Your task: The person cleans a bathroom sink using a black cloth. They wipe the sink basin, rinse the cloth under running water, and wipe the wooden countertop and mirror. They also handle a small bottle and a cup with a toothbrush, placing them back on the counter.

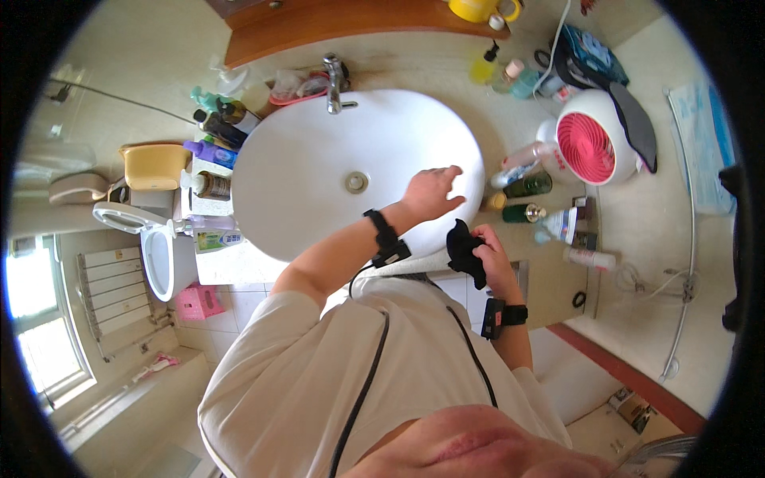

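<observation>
My left hand [431,192] reaches across over the right side of a white oval washbasin [287,155], fingers apart and nothing in it. My right hand [497,263] grips a crumpled black cloth item [465,251] just outside the basin's front right rim; its exact kind cannot be made out. A black strap with a small box sits on each wrist. The chrome faucet [334,83] stands at the back of the basin, and no water is seen running. Around the metal drain [356,182] the bowl is bare.
Bottles, including a dark green one [523,213], crowd the counter to the right, near a white fan with a pink grille [586,140]. More bottles [215,154] line the left rim. A toilet [160,257] and pink stool [199,300] are farther left. A wooden shelf [358,27] overhangs the back.
</observation>
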`<state>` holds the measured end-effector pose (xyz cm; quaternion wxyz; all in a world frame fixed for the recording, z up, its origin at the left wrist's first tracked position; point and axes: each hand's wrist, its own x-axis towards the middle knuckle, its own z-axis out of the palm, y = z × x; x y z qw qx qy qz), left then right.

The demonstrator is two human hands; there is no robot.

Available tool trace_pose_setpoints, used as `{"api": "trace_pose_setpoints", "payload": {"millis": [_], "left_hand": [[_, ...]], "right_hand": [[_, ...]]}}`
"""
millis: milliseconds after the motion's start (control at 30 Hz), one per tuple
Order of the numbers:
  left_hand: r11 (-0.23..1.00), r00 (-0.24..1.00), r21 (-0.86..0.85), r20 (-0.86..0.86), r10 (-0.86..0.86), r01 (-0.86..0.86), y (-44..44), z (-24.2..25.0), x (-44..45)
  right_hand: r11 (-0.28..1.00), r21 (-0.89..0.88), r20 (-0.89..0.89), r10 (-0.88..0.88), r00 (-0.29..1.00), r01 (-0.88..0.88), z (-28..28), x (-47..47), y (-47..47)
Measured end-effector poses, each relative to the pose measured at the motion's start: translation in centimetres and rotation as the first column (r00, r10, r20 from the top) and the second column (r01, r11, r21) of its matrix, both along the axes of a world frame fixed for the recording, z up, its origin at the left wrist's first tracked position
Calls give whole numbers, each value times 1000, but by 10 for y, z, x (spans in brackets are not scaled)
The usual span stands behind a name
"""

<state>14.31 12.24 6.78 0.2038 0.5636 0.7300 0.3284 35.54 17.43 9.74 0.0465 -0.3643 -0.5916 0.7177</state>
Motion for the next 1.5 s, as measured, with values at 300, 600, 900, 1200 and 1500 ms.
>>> {"api": "trace_pose_setpoints", "payload": {"millis": [300, 600, 900, 1200, 1500], "left_hand": [[860, 861, 121, 198, 469, -496, -140, 34, -90], [759, 752, 124, 303, 585, -640, -230, 24, -85], [815, 746, -4, 399, 533, -580, -233, 5, -81], [890, 839, -5, 331, 431, -456, -198, 19, -91], [906, 856, -26, 319, 408, -422, -184, 23, -83]], "right_hand": [[911, 258, -289, 390, 875, -321, 52, -192, -6], [38, 928, -346, 452, 822, 370, 112, -443, -37], [-468, 808, 541, 350, 765, -357, 97, -499, 6], [-385, 825, 540, 327, 775, -413, 103, -440, 82], [-345, 876, 406, 150, 902, -337, 91, -382, 131]]}}
